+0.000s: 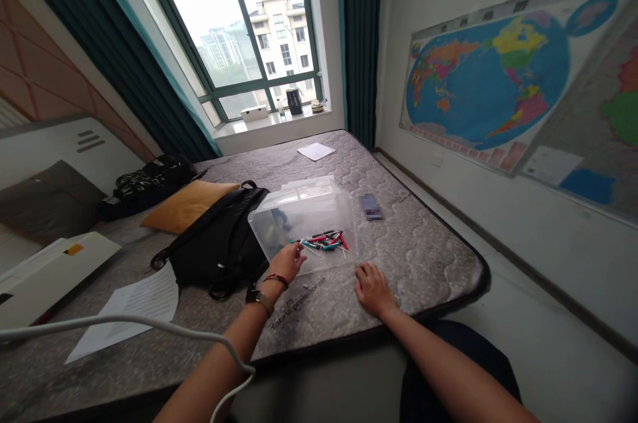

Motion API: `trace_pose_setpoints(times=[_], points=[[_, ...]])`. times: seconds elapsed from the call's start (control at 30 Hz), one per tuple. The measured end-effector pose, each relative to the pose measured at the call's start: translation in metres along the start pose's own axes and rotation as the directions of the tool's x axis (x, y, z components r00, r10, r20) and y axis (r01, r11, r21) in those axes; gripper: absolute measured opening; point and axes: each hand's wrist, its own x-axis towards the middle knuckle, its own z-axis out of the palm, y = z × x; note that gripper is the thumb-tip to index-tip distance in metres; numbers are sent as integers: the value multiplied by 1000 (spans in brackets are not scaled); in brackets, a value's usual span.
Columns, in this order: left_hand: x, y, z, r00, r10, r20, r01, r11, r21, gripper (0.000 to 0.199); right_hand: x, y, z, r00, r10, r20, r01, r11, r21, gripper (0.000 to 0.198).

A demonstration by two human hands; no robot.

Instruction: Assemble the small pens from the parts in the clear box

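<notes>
A clear plastic box [299,197] lies on the mattress with its open side facing me. Inside it is a loose pile of pens [329,241], with red, teal, black and white parts. My left hand [289,262] reaches into the opening at the pile's left end. Its thumb and fingers are drawn together near the pens; whatever they pinch is too small to make out. Outside the box, to its right, my right hand [373,290] rests on the mattress near the front edge. Its fingers are curled under, and no object shows in them.
A black backpack [219,243] lies against the box's left side, beside an orange pillow [189,205]. Printed paper [134,303] and a white cable [164,326] are at front left. A blurred dark item [371,207] lies right of the box, and a white sheet [316,151] behind it.
</notes>
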Motion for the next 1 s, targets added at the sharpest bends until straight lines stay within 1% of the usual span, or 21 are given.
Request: trace_pose_setpoints(times=[0.03, 0.07, 0.13, 0.2, 0.27, 0.37, 0.53, 0.7, 0.77, 0.8, 0.83, 0.9, 0.93, 0.97, 1.0], points=[[-3, -3, 3, 995, 10, 96, -13, 999, 30, 30, 0, 0, -1, 1000, 1, 3, -1, 1000, 1, 26], [-8, -6, 7, 987, 19, 157, -27, 999, 45, 27, 0, 0, -1, 1000, 2, 4, -2, 1000, 2, 26], [-19, -10, 20, 973, 49, 227, -63, 997, 53, 29, -1, 0, -1, 1000, 1, 2, -1, 1000, 4, 25], [-28, -12, 33, 961, 72, 269, -92, 994, 63, 25, -1, 0, -1, 1000, 2, -3, -1, 1000, 6, 25], [-33, -12, 43, 956, 70, 286, -96, 992, 78, 19, -1, 0, -1, 1000, 1, -8, -1, 1000, 9, 24], [-33, -10, 51, 956, 61, 286, -90, 992, 90, 17, -1, 0, -2, 1000, -2, -16, 3, 1000, 16, 23], [-31, -10, 54, 956, 87, 279, -116, 989, 88, 17, 0, -1, -2, 1000, 9, -6, -9, 1000, 22, 24], [-31, -12, 57, 961, 96, 261, -113, 992, 51, 7, 0, 0, -1, 1000, 13, 4, -13, 1000, 27, 25], [-27, -13, 53, 967, 109, 231, -116, 993, 19, 6, 0, 0, -1, 1000, 16, 9, -16, 1000, 27, 26], [-24, -13, 50, 972, 113, 206, -117, 993, 9, 9, 0, 0, -1, 1000, 17, 11, -17, 999, 27, 27], [-20, -13, 46, 982, 108, 157, -108, 994, -6, 14, 0, 0, -1, 1000, 18, 12, -18, 999, 27, 28], [-11, -12, 38, 998, 50, -24, -52, 995, -88, 26, 0, 0, -1, 1000, 15, 9, -15, 999, 29, 28], [-8, -12, 35, 991, -6, -130, -15, 987, -162, 31, 0, 0, -1, 1000, 14, 7, -15, 999, 30, 28], [-6, -12, 33, 975, -65, -212, 12, 970, -244, 35, 0, 0, -1, 1000, 16, 6, -16, 999, 30, 28], [-7, -13, 32, 961, -110, -255, 23, 947, -319, 37, 0, -1, -1, 1000, 18, 5, -18, 999, 29, 28]])
